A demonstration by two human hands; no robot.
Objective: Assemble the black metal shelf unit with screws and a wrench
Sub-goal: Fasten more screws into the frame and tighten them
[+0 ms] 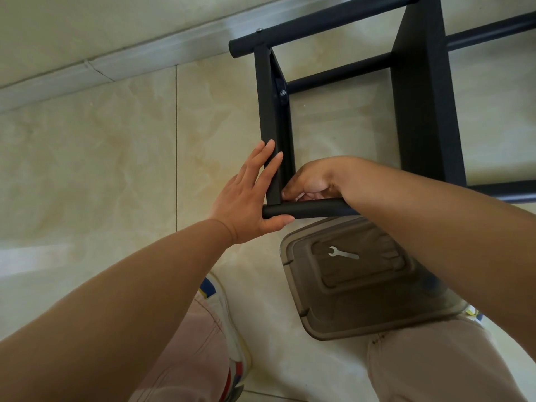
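- Shelf unit (420, 91), black metal, lies on its side on the tiled floor (101, 158), beside the wall's baseboard (130, 58).
- Left hand (249, 198) lies flat and open against the unit's near corner, fingers stretched up along the upright bar (268, 105), thumb tucked under the round tube (307, 208).
- Right hand (311, 182) curls in just right of that same corner, fingertips pinched on something small, possibly a screw; it's hidden, so what they hold can't be told.
- Wrench (343, 253), small and silvery, rests on the lid of a smoky plastic box (362, 300), just below the corner and touching neither hand.
- Two fitted screws (282, 92) glint on the upright bar, above the hands.
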